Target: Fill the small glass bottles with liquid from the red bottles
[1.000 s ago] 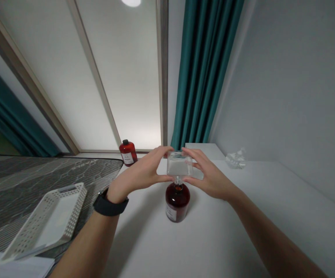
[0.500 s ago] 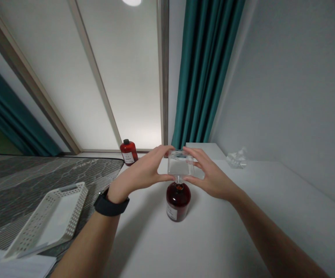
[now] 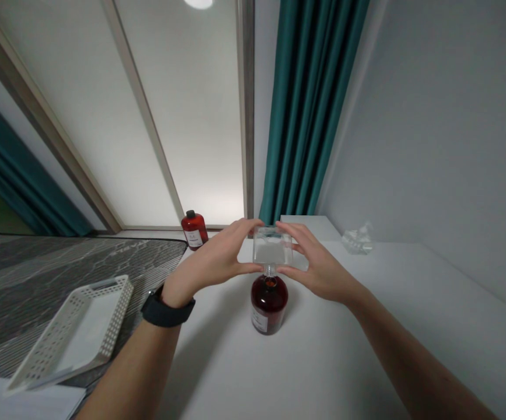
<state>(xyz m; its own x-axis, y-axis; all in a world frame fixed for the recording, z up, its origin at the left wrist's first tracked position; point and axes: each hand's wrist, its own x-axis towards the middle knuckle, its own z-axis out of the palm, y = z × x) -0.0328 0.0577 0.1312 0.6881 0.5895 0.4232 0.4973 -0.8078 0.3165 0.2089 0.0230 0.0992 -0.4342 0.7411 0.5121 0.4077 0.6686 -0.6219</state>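
Left hand [image 3: 218, 256] and right hand [image 3: 324, 268] both gripping one upturned clear bottle [image 3: 273, 251] over one open amber bottle [image 3: 270, 303], kinda looks like they're touching; one capped bottle's [image 3: 194, 231] further back.

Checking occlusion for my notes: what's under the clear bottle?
Under the clear bottle, its neck pointing down, stands the dark red bottle. The neck covers part of its mouth.

Held bottle [image 3: 273, 249] above standing bottle [image 3: 269, 303] on table [image 3: 309, 373], capped bottle [image 3: 194, 231] behind-left, basket [image 3: 89, 324] left

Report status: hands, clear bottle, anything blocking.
Left hand and right hand gripping clear bottle, neck down. Amber bottle upright, just below. Nothing seen between bottles.
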